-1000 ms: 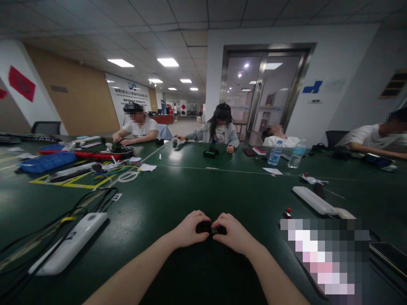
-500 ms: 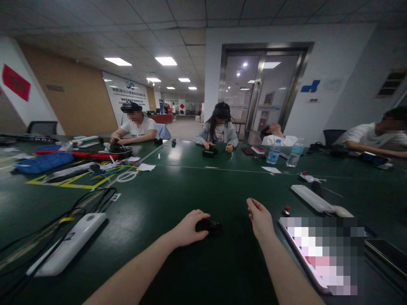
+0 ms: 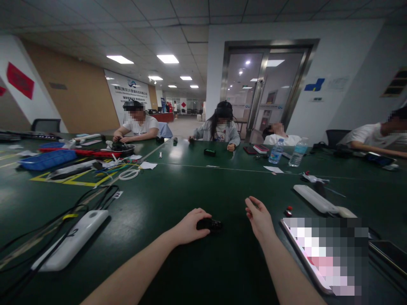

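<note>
Small black plastic object (image 3: 210,224) lies on the green worktop (image 3: 152,203), one end under the curled fingers of the left hand (image 3: 190,226). Right hand (image 3: 259,219) is empty and raised just beside it, fingers loosely spread. Object looks light and stiff; its narrow sides seem best for a pinch.

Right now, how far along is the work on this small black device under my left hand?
Done: the right hand is open and off the small black device, which lies on the green table. In hand: the left hand rests on it. Left: I cannot tell, because the device is too small and dark to read.
</note>
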A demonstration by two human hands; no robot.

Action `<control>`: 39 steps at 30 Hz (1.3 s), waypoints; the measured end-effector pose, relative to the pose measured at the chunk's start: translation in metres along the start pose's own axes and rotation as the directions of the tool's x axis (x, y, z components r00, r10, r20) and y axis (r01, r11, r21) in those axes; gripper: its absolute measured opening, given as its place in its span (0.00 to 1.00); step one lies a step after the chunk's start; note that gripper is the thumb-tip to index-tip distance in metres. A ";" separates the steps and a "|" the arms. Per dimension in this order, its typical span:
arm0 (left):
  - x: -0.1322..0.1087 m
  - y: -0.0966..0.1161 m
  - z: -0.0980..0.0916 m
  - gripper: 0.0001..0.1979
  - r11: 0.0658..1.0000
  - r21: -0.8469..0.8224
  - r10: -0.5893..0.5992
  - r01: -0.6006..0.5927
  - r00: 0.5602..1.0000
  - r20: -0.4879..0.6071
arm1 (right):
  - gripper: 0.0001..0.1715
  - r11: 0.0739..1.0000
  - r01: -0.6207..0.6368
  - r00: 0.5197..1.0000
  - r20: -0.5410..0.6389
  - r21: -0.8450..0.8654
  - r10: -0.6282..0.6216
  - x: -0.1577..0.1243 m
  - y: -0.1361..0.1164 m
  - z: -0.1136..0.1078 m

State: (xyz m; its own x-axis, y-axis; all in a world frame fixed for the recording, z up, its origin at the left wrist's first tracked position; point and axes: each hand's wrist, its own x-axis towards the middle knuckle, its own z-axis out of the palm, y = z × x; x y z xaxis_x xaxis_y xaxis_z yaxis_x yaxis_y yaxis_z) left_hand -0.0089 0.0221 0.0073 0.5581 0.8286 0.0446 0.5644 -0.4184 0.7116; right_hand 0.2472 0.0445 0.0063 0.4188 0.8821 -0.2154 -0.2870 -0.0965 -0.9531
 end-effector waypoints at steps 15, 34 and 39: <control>-0.001 0.006 -0.001 0.21 1.000 -0.012 0.017 -0.017 1.000 -0.017 | 0.20 0.995 0.007 0.997 0.073 0.098 -0.014 0.021 0.021 -0.008; -0.001 0.006 -0.002 0.22 1.000 0.005 0.017 -0.017 1.000 0.007 | 0.19 0.998 -0.005 0.999 0.047 0.069 0.002 0.022 0.021 -0.009; -0.001 0.005 -0.002 0.22 1.000 0.024 0.020 -0.021 1.000 0.012 | 0.18 0.945 0.184 0.979 -0.031 -0.271 -0.200 0.003 0.006 -0.002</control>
State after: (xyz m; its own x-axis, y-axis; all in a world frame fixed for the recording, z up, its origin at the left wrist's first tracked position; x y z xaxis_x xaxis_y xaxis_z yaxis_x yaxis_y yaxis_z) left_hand -0.0077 0.0192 0.0124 0.5767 0.8154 0.0508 0.5670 -0.4443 0.6937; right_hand 0.2487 0.0451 -0.0003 0.4943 0.8689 -0.0273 0.0397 -0.0539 -0.9978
